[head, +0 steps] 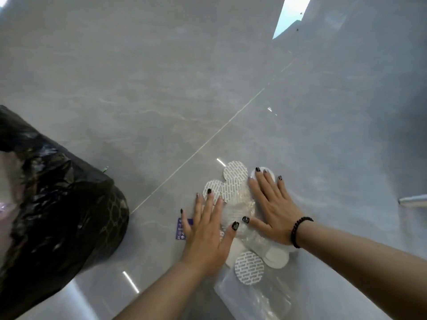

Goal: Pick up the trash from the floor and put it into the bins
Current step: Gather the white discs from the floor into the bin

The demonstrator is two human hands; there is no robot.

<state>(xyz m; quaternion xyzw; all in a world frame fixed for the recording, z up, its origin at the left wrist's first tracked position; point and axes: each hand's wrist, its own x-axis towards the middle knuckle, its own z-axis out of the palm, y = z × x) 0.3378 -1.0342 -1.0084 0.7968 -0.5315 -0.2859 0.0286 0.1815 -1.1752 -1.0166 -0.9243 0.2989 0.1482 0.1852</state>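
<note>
Clear bag lies nearest on the floor, round discs scattered past it. Left hand and right hand lie flat, fingers spread, pressing on the pile, gripping nothing. Looks like the gathering step: next, sweep the 2 together, scoop, carry left to the black-lined bin.

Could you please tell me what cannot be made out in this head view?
- Purple label: print blurred, partly under the left hand.
- Bin: cut off by the left edge; contents unreadable.
- Discs: some hidden beneath the right hand.
- Metallic object: cut off by the right edge.
</note>
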